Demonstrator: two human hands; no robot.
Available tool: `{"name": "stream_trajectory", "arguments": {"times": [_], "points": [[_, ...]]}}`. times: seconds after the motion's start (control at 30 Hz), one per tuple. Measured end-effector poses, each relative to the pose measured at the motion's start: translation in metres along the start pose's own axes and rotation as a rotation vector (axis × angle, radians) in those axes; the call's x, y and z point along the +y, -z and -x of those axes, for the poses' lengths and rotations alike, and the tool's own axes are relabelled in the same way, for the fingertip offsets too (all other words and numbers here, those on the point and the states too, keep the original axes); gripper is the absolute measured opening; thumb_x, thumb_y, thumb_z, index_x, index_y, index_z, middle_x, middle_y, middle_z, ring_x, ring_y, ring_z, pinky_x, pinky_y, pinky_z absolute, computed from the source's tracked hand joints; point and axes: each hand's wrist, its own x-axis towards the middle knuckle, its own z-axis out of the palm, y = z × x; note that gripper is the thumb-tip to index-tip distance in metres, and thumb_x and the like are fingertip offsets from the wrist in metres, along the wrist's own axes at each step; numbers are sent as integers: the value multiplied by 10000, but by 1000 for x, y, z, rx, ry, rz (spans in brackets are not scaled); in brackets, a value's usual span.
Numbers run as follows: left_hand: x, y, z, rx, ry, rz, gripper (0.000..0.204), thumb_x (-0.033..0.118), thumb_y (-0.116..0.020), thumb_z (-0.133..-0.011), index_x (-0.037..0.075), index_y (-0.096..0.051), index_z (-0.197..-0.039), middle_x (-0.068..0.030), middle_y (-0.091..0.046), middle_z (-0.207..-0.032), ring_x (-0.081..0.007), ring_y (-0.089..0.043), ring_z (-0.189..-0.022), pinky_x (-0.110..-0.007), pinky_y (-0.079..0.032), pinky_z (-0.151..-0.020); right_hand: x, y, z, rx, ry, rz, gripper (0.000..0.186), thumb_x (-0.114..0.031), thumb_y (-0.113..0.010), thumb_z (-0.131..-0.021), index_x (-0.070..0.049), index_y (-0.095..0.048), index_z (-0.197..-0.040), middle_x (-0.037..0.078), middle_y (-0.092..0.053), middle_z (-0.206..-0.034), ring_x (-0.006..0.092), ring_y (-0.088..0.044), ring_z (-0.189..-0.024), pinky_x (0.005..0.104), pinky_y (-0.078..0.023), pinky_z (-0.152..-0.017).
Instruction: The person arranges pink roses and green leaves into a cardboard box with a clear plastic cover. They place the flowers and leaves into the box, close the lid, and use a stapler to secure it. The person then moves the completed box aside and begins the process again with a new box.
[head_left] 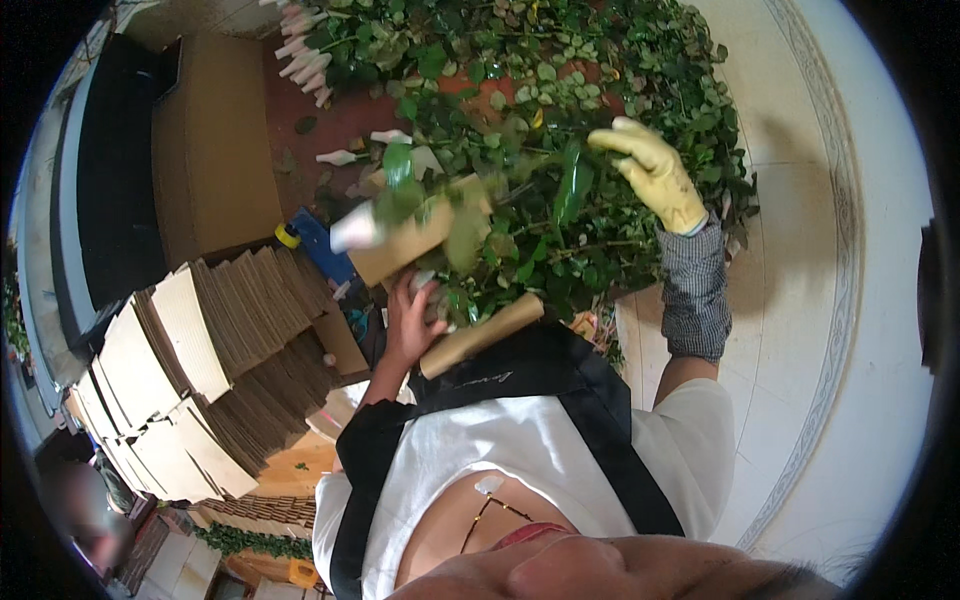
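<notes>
My bare left hand [408, 322] is curled at the near edge of the rose stems, beside a cardboard piece [408, 245]. Something whitish lies between its fingers, half hidden by leaves. My right hand [655, 175], in a yellow glove with a grey checked sleeve, hovers above the leafy heap [610, 230] with thumb and fingers apart. A rose with a pale wrapped bud [358, 228] is smeared by motion above the cardboard. Its leafy stem runs toward the right glove; whether it touches the fingertips is unclear.
More roses with pale wrapped buds [305, 65] lie at the far left of the red surface [340, 120]. Stacked cardboard sheets [250, 310] stand on the left, near a blue tool [322, 245]. A brown paper roll [485, 335] sits by my apron. Tiled floor [775, 260] extends to the right.
</notes>
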Motion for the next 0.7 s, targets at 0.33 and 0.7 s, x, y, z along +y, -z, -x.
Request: {"name": "stream_trajectory", "arguments": {"times": [0.33,0.7], "points": [[1,-1,12,101,-16,-109,610,146,-788,-660,120,-621,-1246,-195,-537,-1223,-420,-490,-1157,-521,-402,-1003,62,-163,48,294,77,558,336,5,-645,-781,-89,-684,-1102,94,-655,-949,258,-620,-854,392,-441,-1013],[-14,-13,15,132,-54,-138,564,166,-762,-665,96,-636,-1210,-181,-533,-1201,-404,-497,-1138,-517,-398,-995,44,-191,102,-9,-513,558,313,-42,-542,-886,-42,-620,-1189,150,-635,-940,298,-602,-903,431,-422,-1001]]}}
